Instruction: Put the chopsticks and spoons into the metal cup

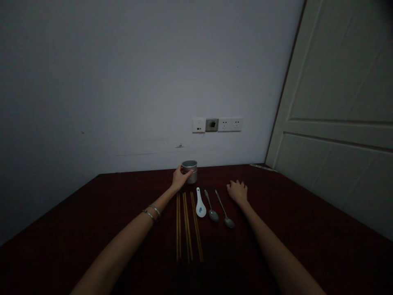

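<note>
One upright cup (193,178) near the wall (92,82), contents unclear, is gripped by your left hand (179,178); chopsticks (186,213) and three spoons (213,215) lie nearer you, your right hand (238,191) resting unclenched on the table (129,192).

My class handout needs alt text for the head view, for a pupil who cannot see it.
A person's left hand holds a metal cup near the back of a dark red table, while the right hand rests on the tabletop. Nearer the viewer lie, left to right, three pairs of chopsticks, a white spoon and two metal spoons.
</note>
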Motion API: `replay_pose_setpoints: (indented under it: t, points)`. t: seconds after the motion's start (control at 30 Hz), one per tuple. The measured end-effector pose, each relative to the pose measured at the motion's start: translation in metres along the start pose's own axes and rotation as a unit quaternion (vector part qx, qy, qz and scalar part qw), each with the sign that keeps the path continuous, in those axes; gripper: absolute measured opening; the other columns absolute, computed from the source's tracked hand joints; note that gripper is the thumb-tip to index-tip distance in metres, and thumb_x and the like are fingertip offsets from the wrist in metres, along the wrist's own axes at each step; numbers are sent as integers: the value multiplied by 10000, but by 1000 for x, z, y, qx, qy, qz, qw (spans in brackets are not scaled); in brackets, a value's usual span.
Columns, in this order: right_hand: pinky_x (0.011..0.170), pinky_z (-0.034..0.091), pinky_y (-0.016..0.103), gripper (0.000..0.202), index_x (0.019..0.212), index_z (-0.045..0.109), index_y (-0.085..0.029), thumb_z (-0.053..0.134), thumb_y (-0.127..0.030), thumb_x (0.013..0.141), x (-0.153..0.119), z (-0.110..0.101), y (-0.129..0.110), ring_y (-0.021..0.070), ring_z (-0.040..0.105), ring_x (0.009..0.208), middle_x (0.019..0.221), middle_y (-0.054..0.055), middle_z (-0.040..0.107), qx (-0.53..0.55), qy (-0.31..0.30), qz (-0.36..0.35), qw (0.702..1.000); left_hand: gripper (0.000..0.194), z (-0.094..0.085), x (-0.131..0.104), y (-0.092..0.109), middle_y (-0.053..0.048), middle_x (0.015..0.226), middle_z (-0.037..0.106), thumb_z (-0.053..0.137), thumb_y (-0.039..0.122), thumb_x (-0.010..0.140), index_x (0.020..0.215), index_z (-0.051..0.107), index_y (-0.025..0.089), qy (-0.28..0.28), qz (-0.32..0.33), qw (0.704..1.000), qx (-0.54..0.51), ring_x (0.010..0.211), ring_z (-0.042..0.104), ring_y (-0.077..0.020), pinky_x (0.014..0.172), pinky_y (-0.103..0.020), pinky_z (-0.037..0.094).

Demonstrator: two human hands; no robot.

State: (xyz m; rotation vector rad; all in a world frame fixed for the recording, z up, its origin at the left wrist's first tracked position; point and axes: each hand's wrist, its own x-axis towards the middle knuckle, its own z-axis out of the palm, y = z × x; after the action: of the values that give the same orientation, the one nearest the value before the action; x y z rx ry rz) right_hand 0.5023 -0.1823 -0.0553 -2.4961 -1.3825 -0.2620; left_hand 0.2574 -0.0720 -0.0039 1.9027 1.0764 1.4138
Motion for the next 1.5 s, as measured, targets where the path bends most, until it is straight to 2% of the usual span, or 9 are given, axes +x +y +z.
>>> replay_pose_setpoints:
  t: [0.27, 0.57, 0.9, 1.23, 1.37, 1.5]
  points:
    - [876, 303, 457, 411, 1131, 580, -156, 323, -328, 860, -1, 1, 0, 320, 448, 1088, 1145, 182, 539, -5, 2, -4, 1000, 468, 5, -5, -10, -127, 940, 650, 700, 399, 634, 1004, 580, 139, -14, -13, 1000, -20, 842, 613, -221, 717, -321, 464]
    - [870, 306, 451, 399, 1114, 588, -148, 343, -328, 855, 1, 2, 0, 325, 446, 1085, 1142, 183, 537, 6, 6, -2, 1000, 487, 4, -10, -10, -129, 952, 646, 698, 395, 633, 1023, 573, 131, -15, -24, 1000, -9, 848, 610, -220, 721, -318, 467]
    - [856, 317, 442, 388, 1088, 597, -146, 352, -327, 847, 1, 3, 1, 320, 458, 1062, 1127, 179, 546, 4, 18, -3, 1000, 601, 8, -8, -28, -148, 1003, 619, 721, 416, 602, 1091, 529, 123, -25, -33, 999, -28, 900, 586, -226, 760, -327, 452]
    - [848, 313, 433, 387, 1079, 604, -144, 356, -328, 846, -1, 3, 1, 315, 467, 1050, 1108, 182, 556, 4, 29, -8, 1000, 615, 10, -9, -33, -126, 1038, 597, 755, 300, 580, 1106, 483, 135, -36, -49, 993, -102, 885, 587, -191, 776, -331, 462]
    - [844, 319, 432, 391, 1084, 604, -147, 355, -333, 845, 0, 3, 1, 314, 471, 1045, 1109, 183, 558, 5, 28, -5, 1000, 685, 11, -10, -42, -126, 1031, 588, 777, 297, 558, 1136, 445, 135, -49, -61, 989, -125, 835, 597, -174, 749, -320, 476]
    - [847, 320, 433, 389, 1085, 607, -154, 362, -337, 844, 3, 6, 2, 314, 469, 1052, 1110, 178, 560, 5, 22, -2, 1000, 804, 10, -11, -45, -163, 1076, 554, 789, 335, 534, 1195, 390, 110, -57, -75, 987, -130, 895, 576, -193, 768, -319, 468]
